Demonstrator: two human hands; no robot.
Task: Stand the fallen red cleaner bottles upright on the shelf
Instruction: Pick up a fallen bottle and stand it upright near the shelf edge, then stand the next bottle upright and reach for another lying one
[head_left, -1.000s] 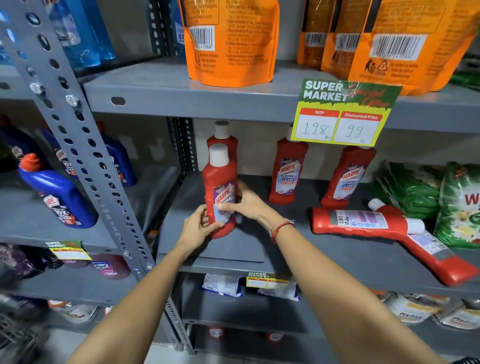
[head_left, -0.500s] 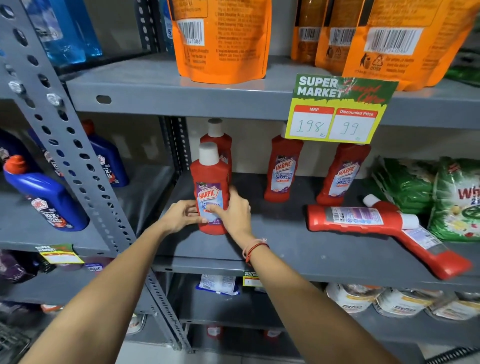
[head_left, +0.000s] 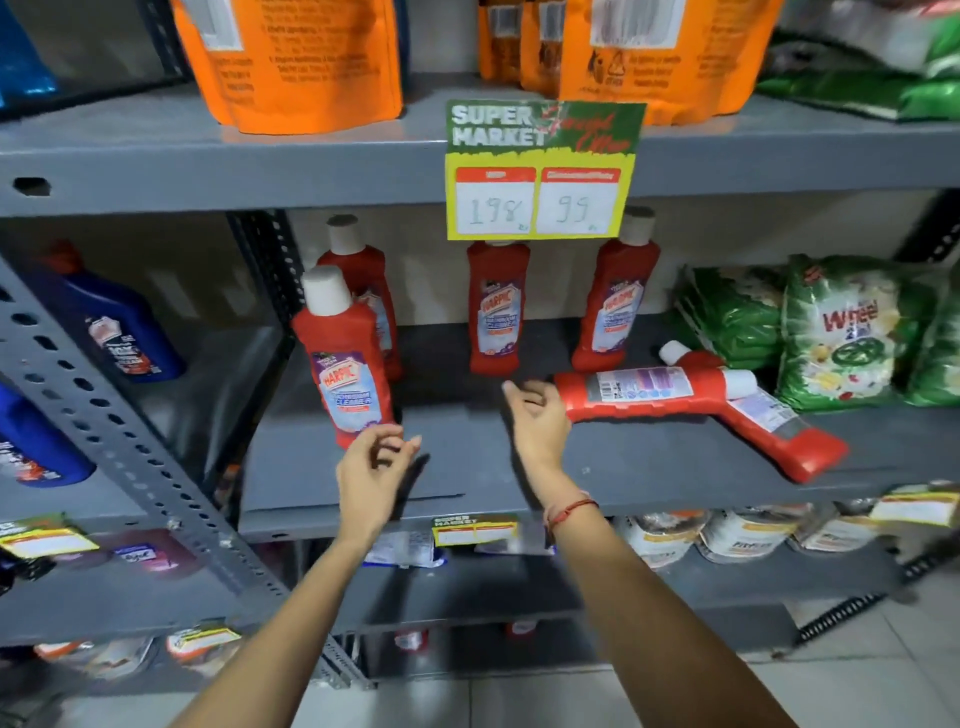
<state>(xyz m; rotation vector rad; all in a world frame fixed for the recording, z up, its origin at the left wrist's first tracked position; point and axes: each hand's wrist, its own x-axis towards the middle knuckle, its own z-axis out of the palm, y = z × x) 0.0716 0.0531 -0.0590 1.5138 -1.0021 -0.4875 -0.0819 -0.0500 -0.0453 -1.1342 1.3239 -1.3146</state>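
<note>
Both hands empty, fingers loosely open: left hand (head_left: 375, 457) by upright red plastic bottle (head_left: 344, 358), right hand (head_left: 535, 415) near fallen red bottle w/ white cap (head_left: 652, 391) — next: grip & stand it.

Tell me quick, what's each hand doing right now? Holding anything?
Left hand: open, holding nothing, just in front of the standing red bottle.
Right hand: open, holding nothing, next to the fallen red bottle.
</note>
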